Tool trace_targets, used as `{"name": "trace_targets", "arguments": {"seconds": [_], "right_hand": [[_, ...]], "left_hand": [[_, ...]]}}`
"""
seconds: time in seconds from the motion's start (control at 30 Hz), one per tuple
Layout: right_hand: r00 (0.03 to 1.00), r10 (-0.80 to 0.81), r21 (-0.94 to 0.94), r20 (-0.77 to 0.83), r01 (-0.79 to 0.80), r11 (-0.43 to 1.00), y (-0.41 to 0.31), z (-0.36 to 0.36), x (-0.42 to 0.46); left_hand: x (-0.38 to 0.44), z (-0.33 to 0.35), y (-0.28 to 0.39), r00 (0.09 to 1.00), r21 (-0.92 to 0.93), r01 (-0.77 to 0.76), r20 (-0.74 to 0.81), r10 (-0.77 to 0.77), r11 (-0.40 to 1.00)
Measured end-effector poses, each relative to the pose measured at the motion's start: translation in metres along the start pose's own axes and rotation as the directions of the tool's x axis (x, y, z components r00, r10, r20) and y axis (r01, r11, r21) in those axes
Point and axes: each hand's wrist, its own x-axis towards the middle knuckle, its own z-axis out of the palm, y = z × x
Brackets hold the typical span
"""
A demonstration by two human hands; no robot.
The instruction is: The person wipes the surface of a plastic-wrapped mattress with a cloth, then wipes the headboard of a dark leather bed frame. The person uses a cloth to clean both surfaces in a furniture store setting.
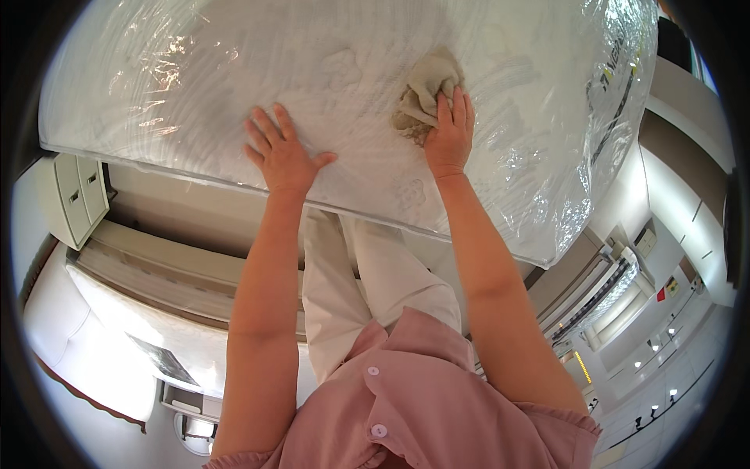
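Clear plastic film covers a pale mattress [363,170] in front of me, and smeary streaks run over the film. My left hand [286,155] rests flat on it with fingers spread, holding nothing. A crumpled, damp-looking beige cloth [430,79] is bunched under the fingers of my right hand [452,132], pressed against the film. A brownish wet-looking patch shows along the cloth's left edge. Printed lettering and a dark line mark the wrapped side at the far right.
A white drawer cabinet [76,193] stands at the left, by the mattress corner. Behind me is another pale bed or mattress [158,293]. Beyond, at the right, are more furniture pieces and a ceiling with track spotlights [655,410]. The mattress edge [375,220] runs just before my legs.
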Motion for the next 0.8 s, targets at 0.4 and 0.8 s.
{"name": "trace_targets", "arguments": {"seconds": [0.4,0.8], "right_hand": [[0.945,-0.293,0.128,0.145,0.276,0.953,-0.058,-0.001,-0.001],[0.940,0.327,0.076,-0.096,-0.321,0.944,0.053,-0.026,-0.034]], "left_hand": [[0.006,0.009,0.001,1.000,0.026,0.015,0.021,-0.016,1.000],[-0.003,0.004,0.009,0.981,0.069,-0.181,-0.062,0.186,0.981]]}}
